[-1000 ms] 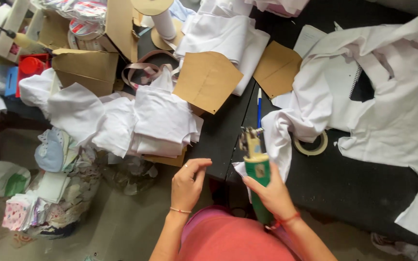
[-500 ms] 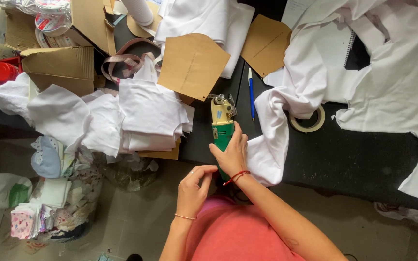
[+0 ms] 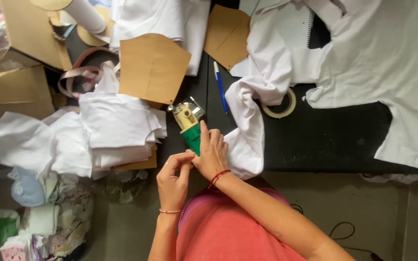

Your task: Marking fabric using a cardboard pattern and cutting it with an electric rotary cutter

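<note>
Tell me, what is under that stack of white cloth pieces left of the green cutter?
A brown cardboard sheet pokes out beneath the stack of white cloth pieces, at its lower right edge. The cloth hides the remainder.

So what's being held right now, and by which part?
The right hand grips the electric fabric cutter by its green handle; the left hand touches the handle's rear end.

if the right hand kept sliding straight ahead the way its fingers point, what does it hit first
The right hand grips the green handle of the electric fabric cutter and points up the black table. Straight ahead it would probably meet the blue pen first, though height above the table is hard to judge.
</note>
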